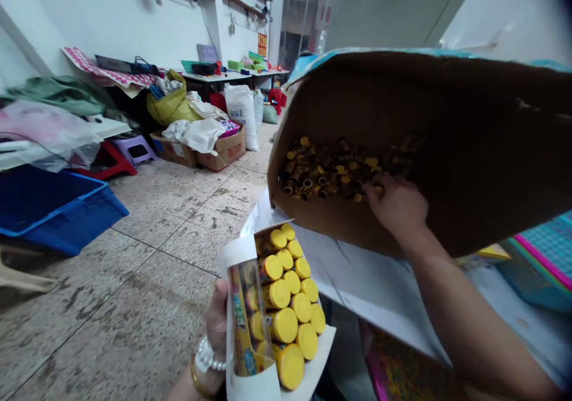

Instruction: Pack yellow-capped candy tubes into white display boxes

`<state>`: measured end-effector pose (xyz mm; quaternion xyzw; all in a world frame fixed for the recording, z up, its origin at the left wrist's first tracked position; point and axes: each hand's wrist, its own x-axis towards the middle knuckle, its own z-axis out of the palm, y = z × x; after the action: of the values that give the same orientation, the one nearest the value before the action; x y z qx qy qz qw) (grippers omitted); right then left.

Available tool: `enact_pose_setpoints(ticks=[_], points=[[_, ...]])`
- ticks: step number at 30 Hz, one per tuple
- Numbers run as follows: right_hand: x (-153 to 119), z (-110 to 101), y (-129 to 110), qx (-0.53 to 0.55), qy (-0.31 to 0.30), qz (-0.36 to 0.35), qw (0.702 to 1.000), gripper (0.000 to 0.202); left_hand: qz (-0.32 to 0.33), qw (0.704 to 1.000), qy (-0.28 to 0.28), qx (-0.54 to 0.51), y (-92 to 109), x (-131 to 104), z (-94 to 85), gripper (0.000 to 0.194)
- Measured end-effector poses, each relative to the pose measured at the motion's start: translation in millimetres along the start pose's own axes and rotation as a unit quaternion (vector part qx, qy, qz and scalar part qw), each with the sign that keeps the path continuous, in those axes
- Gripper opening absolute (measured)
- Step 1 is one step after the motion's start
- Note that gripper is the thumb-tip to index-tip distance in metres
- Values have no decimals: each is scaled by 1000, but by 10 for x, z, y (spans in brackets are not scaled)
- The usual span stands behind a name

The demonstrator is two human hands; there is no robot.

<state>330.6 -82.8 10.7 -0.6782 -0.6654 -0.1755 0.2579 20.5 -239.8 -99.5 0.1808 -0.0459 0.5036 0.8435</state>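
Note:
My left hand [217, 320], with a beaded bracelet at the wrist, grips the side of a white display box [241, 252]. Packed in that box are several small tubes with yellow caps [286, 325], their capped ends facing me. A large brown cardboard carton [322, 225] lies tipped with its mouth toward me. Loose yellow-capped tubes [324, 171] are heaped in its shadowed left part. My right hand [397, 204] reaches into the carton, fingers curled down at the right edge of the heap. A yellow-capped tube appears at its fingertips; the shadow hides the grip partly.
The carton rests on a white marbled tabletop [353, 276]. A blue crate [67, 210] stands on the speckled floor at left, near red and purple stools [134, 149]. Open cardboard boxes [227, 151] and white sacks [241, 112] line the wall. Turquoise packages [545, 252] lie at right.

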Motion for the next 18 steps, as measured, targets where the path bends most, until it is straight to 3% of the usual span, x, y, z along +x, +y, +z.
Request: enact_pose_setpoints(ticks=[1,3,5,11,15,18], points=[[83,108,232,-59,-36,38,997,43,1,1000,-6,3,-3,-6,-17,69],[148,310,577,-78,-79,48,993,37,3,1000,-9,7,-24,-15,-51,71],[82,474,735,-74,-111,31,991,31,7,1000,6,7,-46,-21,-78,73],[-213,705,730,-79,-188,-14,979,27,-10,1000,18,11,-36,-45,-124,73],[-88,698,832,-87,-173,9,981,32,0,1000,1,4,3,-13,-149,69],[21,713,844,-71,-170,-16,983,38,-3,1000,-5,13,9,36,-117,68]])
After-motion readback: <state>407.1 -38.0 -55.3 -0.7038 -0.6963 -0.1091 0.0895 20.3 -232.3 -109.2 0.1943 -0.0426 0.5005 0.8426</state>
